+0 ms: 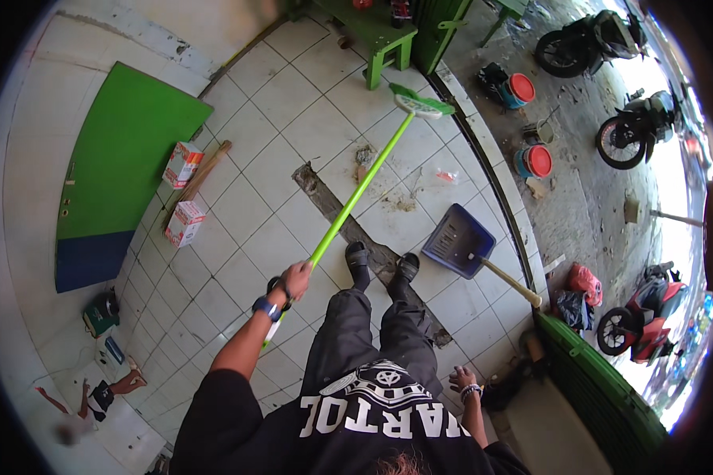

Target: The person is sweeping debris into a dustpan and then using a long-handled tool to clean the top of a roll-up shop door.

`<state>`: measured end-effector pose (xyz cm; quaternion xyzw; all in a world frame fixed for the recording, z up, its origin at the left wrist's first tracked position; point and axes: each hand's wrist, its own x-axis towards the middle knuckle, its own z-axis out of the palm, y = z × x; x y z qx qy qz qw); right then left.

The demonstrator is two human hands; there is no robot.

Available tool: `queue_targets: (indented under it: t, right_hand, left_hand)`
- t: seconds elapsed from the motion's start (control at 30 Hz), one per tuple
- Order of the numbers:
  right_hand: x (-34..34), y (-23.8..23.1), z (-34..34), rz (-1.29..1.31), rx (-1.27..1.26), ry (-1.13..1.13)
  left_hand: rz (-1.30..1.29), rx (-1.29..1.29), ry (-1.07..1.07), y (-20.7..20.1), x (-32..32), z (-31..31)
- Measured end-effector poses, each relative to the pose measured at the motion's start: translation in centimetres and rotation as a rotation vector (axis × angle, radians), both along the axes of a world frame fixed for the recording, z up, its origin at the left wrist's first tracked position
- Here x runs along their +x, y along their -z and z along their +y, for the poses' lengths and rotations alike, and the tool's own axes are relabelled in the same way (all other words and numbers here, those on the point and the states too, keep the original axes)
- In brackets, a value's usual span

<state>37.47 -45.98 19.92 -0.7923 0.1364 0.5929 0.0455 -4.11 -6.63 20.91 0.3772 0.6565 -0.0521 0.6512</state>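
My left hand (297,280) is closed around the lime-green handle of a broom (364,184). Its green and white head rests on the tiles ahead, near a green bench. Below the broom head lie a pile of dirt (400,198) and a small clear-and-red wrapper (447,176). A dark blue long-handled dustpan (458,240) lies on the floor to the right of my feet, its wooden handle pointing toward the doorway. My right hand (465,380) hangs low beside my body with its fingers apart, holding nothing.
A broken strip (345,218) runs through the tiles under my feet. Two boxes (184,224) and a bundle of sticks stand by the green door (131,170). The green bench (372,36) is ahead. Outside are buckets (536,161) and motorbikes (634,131). Another person (103,396) sits at lower left.
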Motion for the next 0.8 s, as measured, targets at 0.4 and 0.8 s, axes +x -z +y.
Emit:
queue_targets:
  t: [0.4,0.8]
  right_hand:
    - [-5.3,-0.8,-5.8,-0.041,-0.048,0.161]
    - [-6.0,-0.6,-4.9,-0.058,0.077,0.223]
  left_hand:
    - [0.061,-0.108,-0.046,1.8,-1.5,-6.5]
    - [0.139,0.262,0.469,7.2,3.9,6.4]
